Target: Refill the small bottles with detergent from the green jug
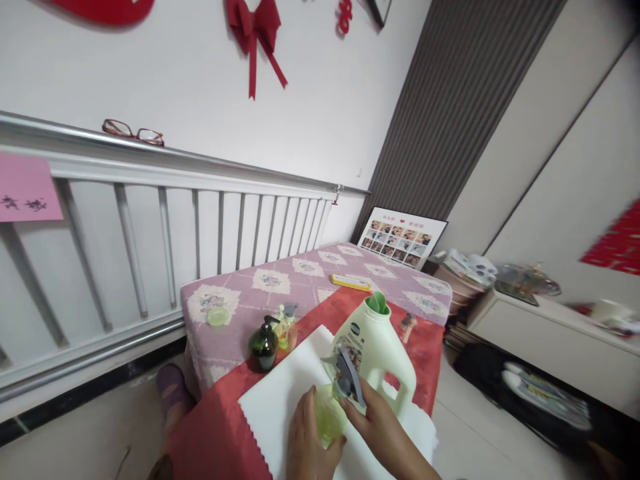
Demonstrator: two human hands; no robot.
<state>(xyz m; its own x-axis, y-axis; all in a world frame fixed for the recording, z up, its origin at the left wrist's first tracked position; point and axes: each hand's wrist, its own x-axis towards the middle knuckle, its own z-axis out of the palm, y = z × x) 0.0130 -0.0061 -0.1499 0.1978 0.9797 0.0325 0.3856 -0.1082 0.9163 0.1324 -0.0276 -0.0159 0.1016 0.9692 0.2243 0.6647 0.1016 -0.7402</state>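
Observation:
My left hand [307, 440] is wrapped round a small translucent green bottle [327, 415] that stands on a white cloth [280, 407]. My right hand [383, 430] grips the grey pump or spray head [347, 380] at the top of that bottle. Just behind them stands a large pale-green jug [377, 353] with a side handle and an open green spout. Both hands are closed on their objects.
A dark green pump bottle [263, 343] and two small yellowish bottles [286, 327] stand to the left on the red cloth. A green lid [217, 315] and a yellow flat case [351, 283] lie on the purple tablecloth. A white radiator cover lines the wall; glasses [133, 132] rest on it.

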